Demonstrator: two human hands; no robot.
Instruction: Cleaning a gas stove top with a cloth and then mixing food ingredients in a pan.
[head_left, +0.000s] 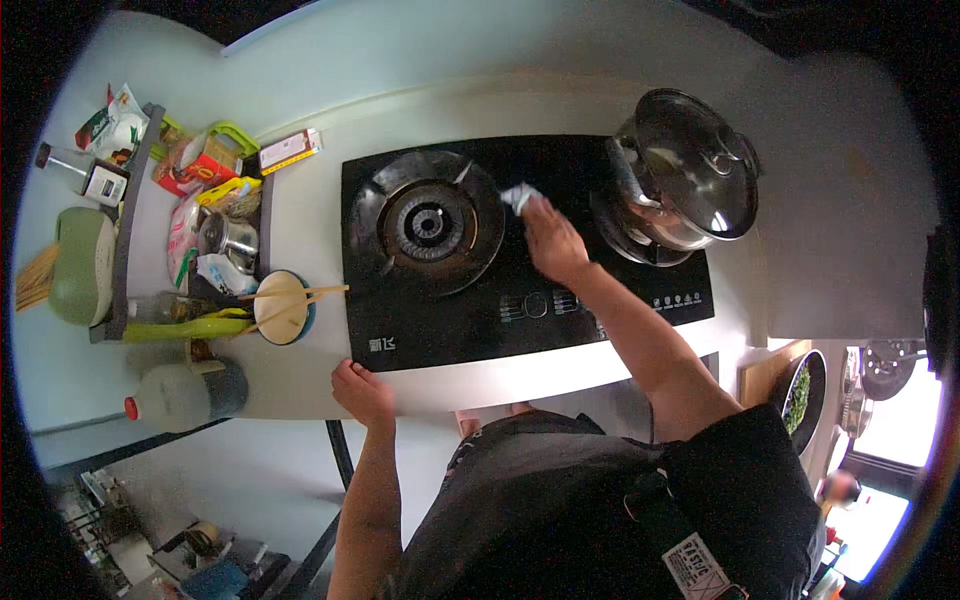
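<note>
A crumpled white cloth or tissue (519, 196) is gripped in my right hand (556, 244), over the black glass gas hob (442, 322) between its two burners. The left burner (428, 222) has nothing on it, and its wide metal ring surrounds it. A steel pot (652, 187) with a tilted glass lid (697, 165) stands on the right burner. My left hand (363, 391) rests at the counter's front edge, by the hob's front left corner; whether its fingers hold anything is unclear.
Left of the hob, a white bowl (280, 307) carries wooden chopsticks (326, 289). A grey rack (135, 225) holds food packets and a steel container (229, 238). A large red-capped plastic jug (176, 397) lies at the lower left. A pan of chopped greens (799, 397) is at far right.
</note>
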